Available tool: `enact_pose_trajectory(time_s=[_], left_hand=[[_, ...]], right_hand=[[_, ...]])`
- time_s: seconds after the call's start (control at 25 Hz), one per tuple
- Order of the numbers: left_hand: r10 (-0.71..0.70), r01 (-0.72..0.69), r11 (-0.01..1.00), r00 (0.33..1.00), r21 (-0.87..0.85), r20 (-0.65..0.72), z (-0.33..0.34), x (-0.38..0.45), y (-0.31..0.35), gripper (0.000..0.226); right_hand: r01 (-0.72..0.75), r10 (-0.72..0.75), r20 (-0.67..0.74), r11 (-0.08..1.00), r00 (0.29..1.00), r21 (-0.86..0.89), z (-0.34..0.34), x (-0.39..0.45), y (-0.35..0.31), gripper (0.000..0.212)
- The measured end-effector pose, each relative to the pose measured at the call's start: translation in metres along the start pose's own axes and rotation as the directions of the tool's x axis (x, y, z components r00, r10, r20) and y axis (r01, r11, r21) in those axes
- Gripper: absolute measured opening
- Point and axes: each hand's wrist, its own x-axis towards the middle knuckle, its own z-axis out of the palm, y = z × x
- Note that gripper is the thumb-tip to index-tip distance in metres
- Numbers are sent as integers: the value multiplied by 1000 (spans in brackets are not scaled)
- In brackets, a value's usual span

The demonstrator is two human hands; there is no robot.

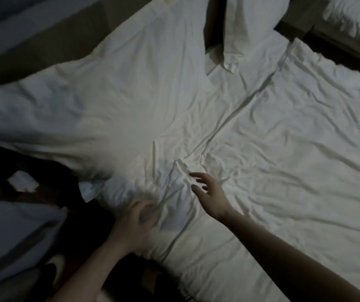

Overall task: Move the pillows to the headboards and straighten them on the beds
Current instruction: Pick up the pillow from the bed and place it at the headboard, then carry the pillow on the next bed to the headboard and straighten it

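While your left hand (138, 216) curls its fingers into the near corner of the big white pillow (118, 105), seemingly to drag or square it, your right hand (207, 188) hovers released just beside it, fingers spread above the rumpled bed sheet (283, 149). The pillow stretches away from your hands toward the brown headboard (33, 59). A second pillow (253, 18) leans there, well beyond your right hand. Nothing blocks the way.
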Motion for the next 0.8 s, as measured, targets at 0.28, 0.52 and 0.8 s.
enact_pose_trajectory(time_s=[0.28,0.52,0.8], left_hand=[[108,-104,991,993,-85,45,-9,-172,73,20],[245,-228,958,966,-175,84,25,-295,102,22],[323,-308,946,914,-99,247,108,-396,122,23]], right_hand=[[-133,149,-45,957,988,259,-72,-253,-56,29],[-173,220,-121,935,968,310,-70,-438,-39,27],[-224,334,-177,862,926,455,-97,-601,10,26]])
